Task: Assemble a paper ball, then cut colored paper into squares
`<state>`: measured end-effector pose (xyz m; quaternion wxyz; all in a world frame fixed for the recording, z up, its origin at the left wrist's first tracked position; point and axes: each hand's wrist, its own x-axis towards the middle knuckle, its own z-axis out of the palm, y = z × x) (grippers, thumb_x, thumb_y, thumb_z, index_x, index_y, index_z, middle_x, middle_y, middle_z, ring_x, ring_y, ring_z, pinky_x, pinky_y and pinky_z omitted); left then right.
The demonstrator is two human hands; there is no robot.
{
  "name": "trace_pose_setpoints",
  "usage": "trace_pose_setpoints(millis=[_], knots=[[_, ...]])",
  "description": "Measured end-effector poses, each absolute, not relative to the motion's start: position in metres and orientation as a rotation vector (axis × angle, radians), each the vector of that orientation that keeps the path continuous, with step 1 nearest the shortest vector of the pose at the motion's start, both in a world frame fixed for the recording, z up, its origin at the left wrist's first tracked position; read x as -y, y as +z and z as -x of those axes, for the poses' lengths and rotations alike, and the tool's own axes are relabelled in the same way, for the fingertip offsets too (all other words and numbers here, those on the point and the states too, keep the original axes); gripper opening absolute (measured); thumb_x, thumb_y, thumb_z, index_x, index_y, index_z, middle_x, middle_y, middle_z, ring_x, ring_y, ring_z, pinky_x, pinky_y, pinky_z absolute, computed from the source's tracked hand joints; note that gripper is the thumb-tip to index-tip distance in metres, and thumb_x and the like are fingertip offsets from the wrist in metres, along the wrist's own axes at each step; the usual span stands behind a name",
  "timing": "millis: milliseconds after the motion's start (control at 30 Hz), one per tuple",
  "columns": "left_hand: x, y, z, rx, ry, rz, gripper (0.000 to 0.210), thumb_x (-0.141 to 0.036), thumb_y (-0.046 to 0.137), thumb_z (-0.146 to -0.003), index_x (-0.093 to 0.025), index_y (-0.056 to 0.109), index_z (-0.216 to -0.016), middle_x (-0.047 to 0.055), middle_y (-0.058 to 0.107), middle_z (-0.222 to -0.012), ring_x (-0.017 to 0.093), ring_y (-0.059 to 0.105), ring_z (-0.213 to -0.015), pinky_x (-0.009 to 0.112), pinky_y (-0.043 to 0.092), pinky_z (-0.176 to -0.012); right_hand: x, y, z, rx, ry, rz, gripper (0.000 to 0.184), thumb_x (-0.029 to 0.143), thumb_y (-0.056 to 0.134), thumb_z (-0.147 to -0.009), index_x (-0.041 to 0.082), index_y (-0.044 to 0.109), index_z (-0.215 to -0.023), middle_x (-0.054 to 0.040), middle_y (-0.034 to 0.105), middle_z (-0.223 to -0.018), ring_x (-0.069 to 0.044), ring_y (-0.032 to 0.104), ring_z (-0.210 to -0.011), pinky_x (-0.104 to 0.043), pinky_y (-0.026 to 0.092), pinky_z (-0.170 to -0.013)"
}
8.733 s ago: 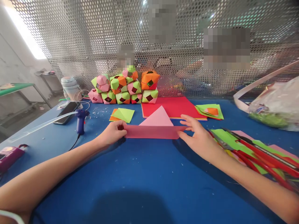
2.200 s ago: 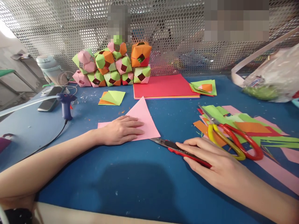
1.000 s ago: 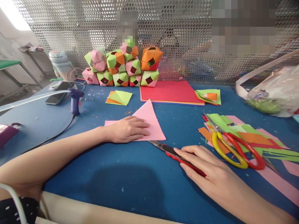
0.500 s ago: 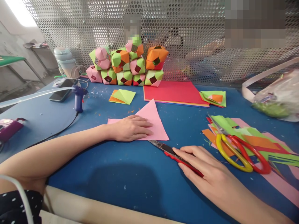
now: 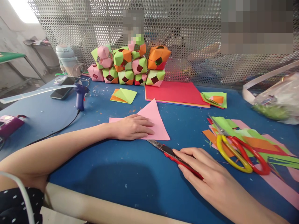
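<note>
Pink paper (image 5: 156, 122), with a triangular flap folded up at the back, lies on the blue table (image 5: 112, 180). My left hand (image 5: 133, 127) rests flat on it, fingers stretched out and pointing right. In my right hand (image 5: 205, 171) is a utility knife (image 5: 177, 158) with a red and black handle. Its blade reaches the paper's near edge, just beside my left fingers; the tip seems to be at or under that edge. Yellow-and-red-handled scissors (image 5: 238, 154) lie right of my right hand, on top of coloured paper scraps (image 5: 259, 141).
Folded paper balls (image 5: 126, 77) stand stacked against the perforated metal panel. Before them lie small green and orange sheets (image 5: 123, 95) and a red paper stack (image 5: 174, 91). At left are a blue glue gun (image 5: 80, 96), a phone (image 5: 63, 90) and a bottle (image 5: 66, 59); at right, a plastic bag (image 5: 277, 102).
The whole view has shifted very slightly. Both hands, the pink paper and the knife keep nearly the same places relative to one another.
</note>
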<state>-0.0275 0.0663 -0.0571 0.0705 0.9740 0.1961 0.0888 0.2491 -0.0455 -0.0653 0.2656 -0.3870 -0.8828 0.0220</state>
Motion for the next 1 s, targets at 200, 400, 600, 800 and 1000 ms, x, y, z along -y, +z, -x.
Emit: trace_pose_setpoints(millis=[200,400,600,800,1000], knots=[[-0.068,-0.049,0.027,-0.681,0.337,-2.675,0.032,-0.022,0.045,-0.096,-0.017,0.059,-0.124,0.011,0.057,-0.138,0.023,0.052,-0.129,0.037,0.038,-0.109,0.045,-0.067,-0.25,2.403,0.021,1.025,0.028,0.02,0.047,-0.095,0.017,0.062,-0.119,-0.0092,0.064,-0.099,-0.019,0.065,-0.09,-0.031,0.056,-0.077],[-0.083,-0.033,0.038,-0.521,0.363,-2.661,0.03,-0.019,0.041,-0.095,-0.017,0.07,-0.099,0.011,0.056,-0.14,0.024,0.045,-0.136,0.04,0.036,-0.113,0.045,-0.068,-0.251,2.404,-0.004,1.026,0.029,0.022,0.048,-0.095,0.019,0.061,-0.121,-0.0086,0.064,-0.099,-0.019,0.065,-0.09,-0.03,0.056,-0.076],[-0.082,-0.035,0.062,-0.61,0.21,-2.903,0.035,-0.037,0.043,-0.098,-0.027,0.065,-0.123,0.006,0.053,-0.144,0.028,0.041,-0.138,0.045,0.031,-0.112,0.045,-0.067,-0.251,2.439,-0.03,1.025,0.029,0.026,0.046,-0.096,0.022,0.06,-0.121,-0.0074,0.065,-0.1,-0.019,0.066,-0.091,-0.03,0.056,-0.077],[-0.074,-0.049,0.078,-0.669,0.12,-2.921,0.04,-0.039,0.04,-0.1,-0.03,0.056,-0.134,0.005,0.043,-0.152,0.028,0.033,-0.143,0.045,0.026,-0.114,0.045,-0.066,-0.248,2.419,0.018,1.042,0.022,0.025,0.047,-0.096,0.023,0.057,-0.116,-0.0059,0.065,-0.102,-0.019,0.065,-0.095,-0.03,0.053,-0.083],[-0.073,-0.054,0.077,-0.661,0.205,-2.907,0.038,-0.039,0.042,-0.099,-0.03,0.059,-0.132,0.007,0.047,-0.149,0.029,0.038,-0.14,0.047,0.028,-0.113,0.048,-0.066,-0.243,2.452,0.008,1.002,0.022,0.021,0.048,-0.096,0.023,0.056,-0.116,-0.0057,0.064,-0.102,-0.019,0.064,-0.095,-0.032,0.052,-0.084]])
